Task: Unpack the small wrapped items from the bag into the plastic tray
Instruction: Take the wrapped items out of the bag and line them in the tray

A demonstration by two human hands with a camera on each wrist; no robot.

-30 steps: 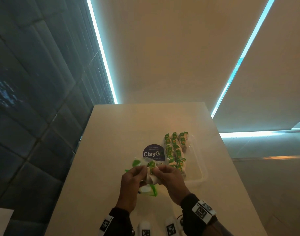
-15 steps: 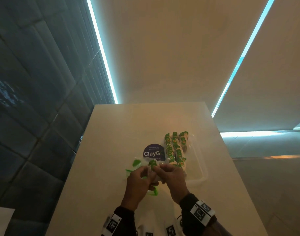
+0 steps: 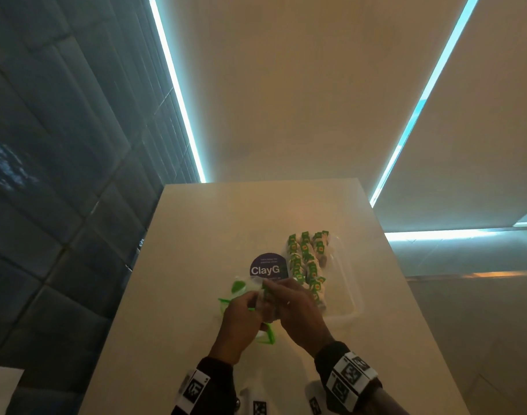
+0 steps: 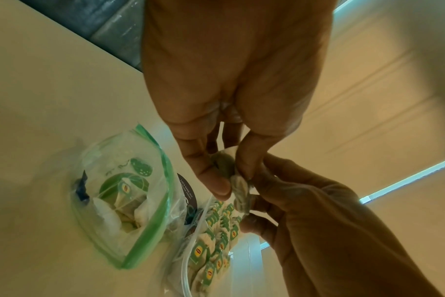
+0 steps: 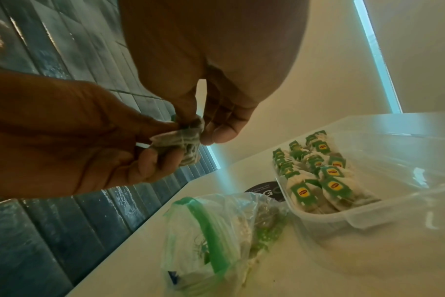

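Note:
A clear zip bag (image 4: 119, 201) with a green seal lies open on the table, tea bags still inside; the bag (image 5: 216, 231) sits just left of the tray. The clear plastic tray (image 5: 356, 221) holds rows of green-tagged tea bags (image 5: 318, 180). Above the bag, both hands pinch one crumpled tea bag (image 5: 183, 142) between them. My left hand (image 4: 233, 178) holds it with thumb and fingertips. My right hand (image 5: 201, 128) pinches its other end. In the head view, the left hand (image 3: 251, 299) and right hand (image 3: 274, 292) meet beside the tray (image 3: 346, 313).
A round dark ClayG sticker (image 3: 268, 266) sits on the pale table (image 3: 196, 265) behind the bag. Dark tiled wall runs along the table's left edge. Small white marker blocks (image 3: 259, 405) stand near the table's front edge.
Both hands have kept hold of the tea bag and shifted slightly away from me and toward the tray. The zip bag and tray have not moved.

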